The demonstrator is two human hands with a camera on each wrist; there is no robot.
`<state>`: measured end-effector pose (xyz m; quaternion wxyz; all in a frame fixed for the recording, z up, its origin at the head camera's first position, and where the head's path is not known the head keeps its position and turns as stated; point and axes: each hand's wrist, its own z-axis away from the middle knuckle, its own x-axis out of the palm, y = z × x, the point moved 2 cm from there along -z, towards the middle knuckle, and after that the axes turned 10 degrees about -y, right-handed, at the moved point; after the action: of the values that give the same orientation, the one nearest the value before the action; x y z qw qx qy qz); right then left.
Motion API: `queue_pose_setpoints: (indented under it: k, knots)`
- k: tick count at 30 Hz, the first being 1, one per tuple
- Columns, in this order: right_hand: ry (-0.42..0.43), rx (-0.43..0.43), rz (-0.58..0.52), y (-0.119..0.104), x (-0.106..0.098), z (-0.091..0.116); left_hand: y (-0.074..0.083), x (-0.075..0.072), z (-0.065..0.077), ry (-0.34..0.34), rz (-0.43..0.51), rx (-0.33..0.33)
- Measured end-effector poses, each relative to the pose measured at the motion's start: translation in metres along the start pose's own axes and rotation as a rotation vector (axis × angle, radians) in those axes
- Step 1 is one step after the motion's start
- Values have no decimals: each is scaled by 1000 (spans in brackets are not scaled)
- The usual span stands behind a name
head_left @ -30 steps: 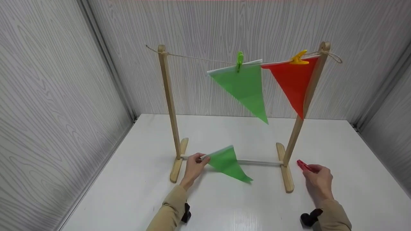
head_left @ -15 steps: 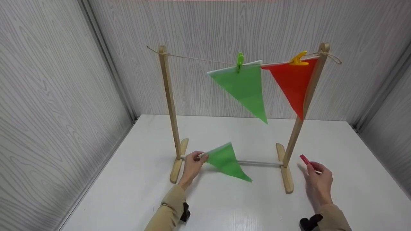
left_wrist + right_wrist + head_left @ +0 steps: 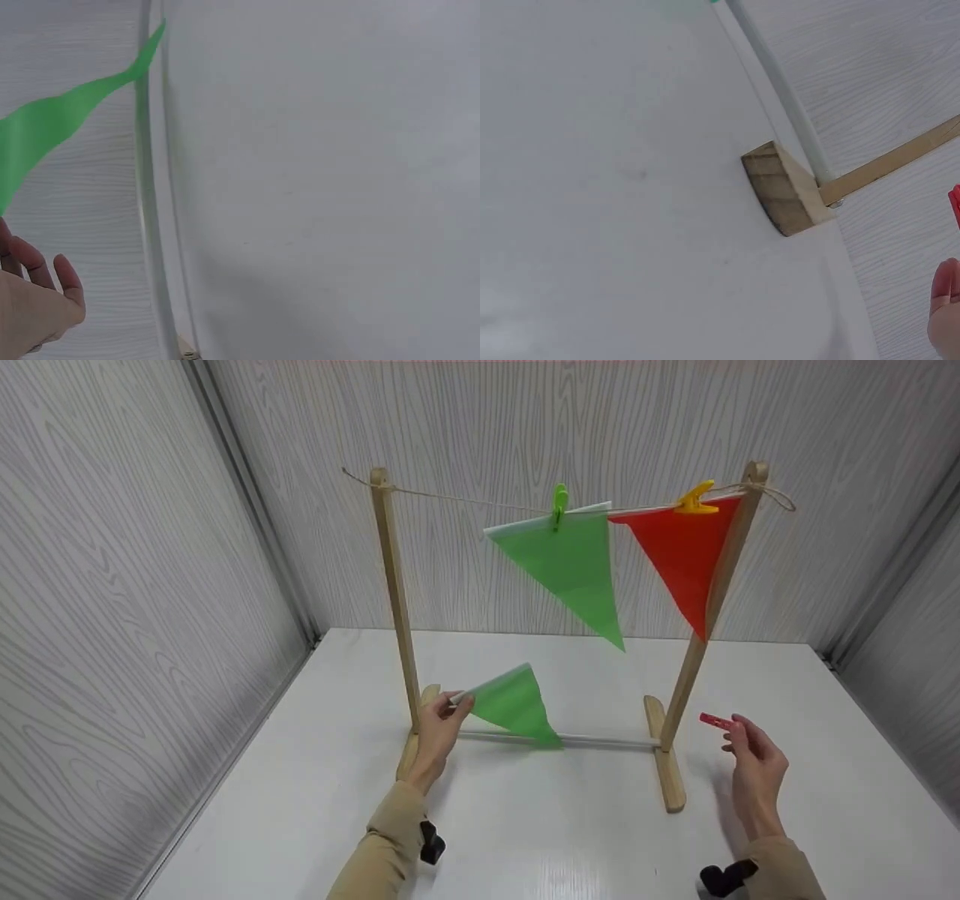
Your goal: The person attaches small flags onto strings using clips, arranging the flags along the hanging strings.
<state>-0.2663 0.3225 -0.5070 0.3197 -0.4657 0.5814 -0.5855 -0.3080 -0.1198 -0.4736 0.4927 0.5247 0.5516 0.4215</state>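
Observation:
My left hand [image 3: 441,729] pinches the left corner of a green triangular pennant [image 3: 514,701] by its white top edge. The pennant hangs over the stand's low crossbar, its tip toward the right; in the left wrist view the green pennant [image 3: 45,127] runs out from the fingers. On the right, my right hand [image 3: 757,769] pinches a red clothespin [image 3: 717,722] between thumb and fingers, beside the right post. Only the fingers [image 3: 946,283] and the end of the red clothespin [image 3: 955,204] show at the right wrist view's edge.
A wooden stand has a left post [image 3: 395,600], a right post [image 3: 686,690] and a white crossbar [image 3: 607,742]. From its twine [image 3: 457,497] hang another green pennant [image 3: 574,562] under a green clothespin [image 3: 559,506] and a red pennant [image 3: 679,555] under a yellow clothespin [image 3: 697,500].
My left hand has lifted the green pennant up and slightly left, away from the viewer. My right hand has raised the red clothespin and turned it to point left.

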Motion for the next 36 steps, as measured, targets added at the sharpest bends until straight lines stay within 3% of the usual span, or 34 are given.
queue_pose_setpoints:
  k: [8, 13, 18, 22, 25, 29, 36]
  knots:
    - [8, -60, -271, -23, 10, 2, 28, -14, -6, 57, 58, 53]
    - [-33, -84, -376, -36, 18, 5, 44, -21, -9, 94, 79, 85]
    - [-108, -103, -322, -50, 27, 10, 62, -28, -10, 126, 98, 113]
    - [-242, -149, -261, -61, 35, 16, 80, -36, -10, 121, 144, 164]
    - [-344, -221, -240, -71, 44, 21, 95, -43, -10, 114, 161, 208]
    - [-414, -315, -205, -87, 59, 29, 115, -50, -11, 120, 138, 251]
    - [-589, -490, -102, -118, 96, 38, 141, -59, -13, 156, 122, 326]
